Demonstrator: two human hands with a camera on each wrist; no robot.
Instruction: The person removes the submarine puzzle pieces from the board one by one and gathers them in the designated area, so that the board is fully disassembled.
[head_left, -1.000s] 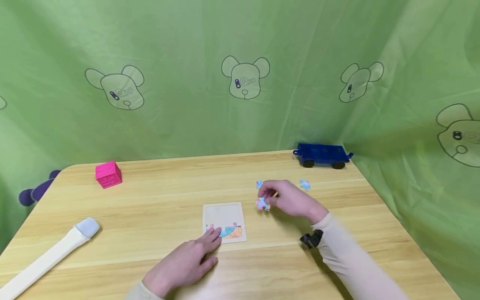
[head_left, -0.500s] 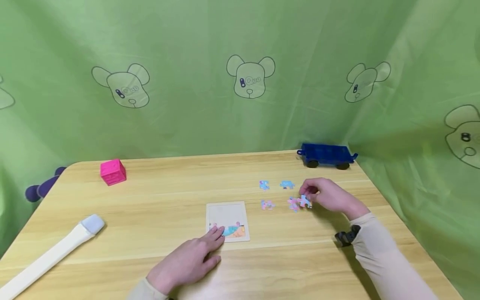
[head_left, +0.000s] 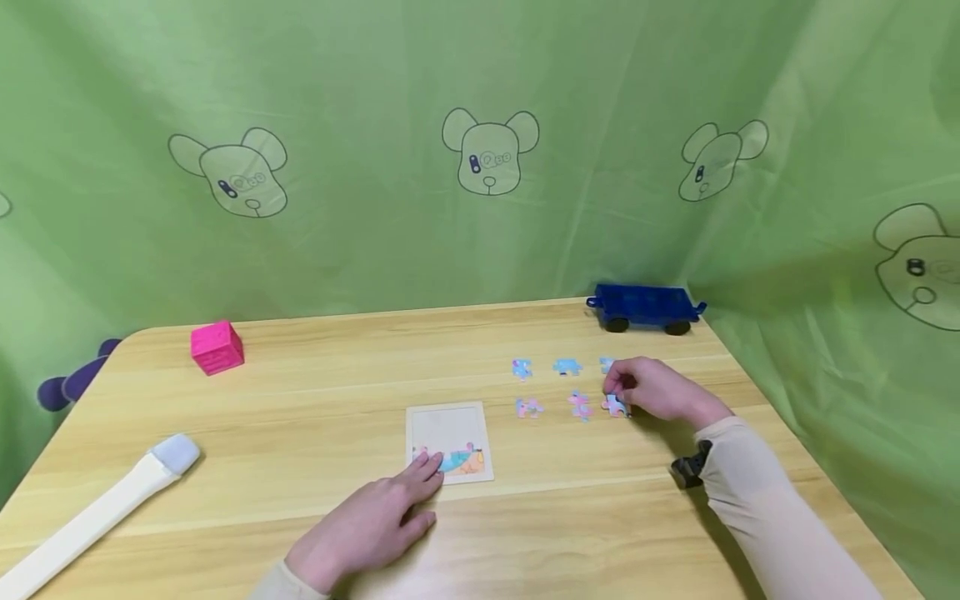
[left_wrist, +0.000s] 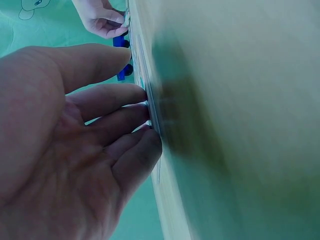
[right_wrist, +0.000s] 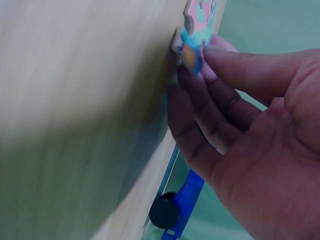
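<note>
My left hand [head_left: 375,525] lies with its fingertips on the lower left of a pale puzzle tray [head_left: 447,415]. Joined puzzle pieces [head_left: 471,463] with a coloured picture fill the tray's bottom strip, partly hidden by those fingers. To the right, my right hand [head_left: 663,392] pinches a blue and pink jigsaw piece [head_left: 615,406] between thumb and fingers, close over the table. The right wrist view shows the piece [right_wrist: 192,55] tilted at the fingertips. Loose beside it are a pink piece [head_left: 580,405], another pink piece [head_left: 528,408] and several blue ones [head_left: 567,367], one half covered by the hand.
A dark blue toy wagon [head_left: 645,308] stands at the back right edge of the wooden table [head_left: 315,450]. At the back left sits a pink cube [head_left: 217,347]. A white bar with a grey end [head_left: 174,455] lies at the left. Green curtain [head_left: 360,242] hangs behind.
My right hand has moved right from the nearer left piece, which now lies loose. Since half a second ago the pinched piece has separated from the pink one. The left hand stays on the tray.
</note>
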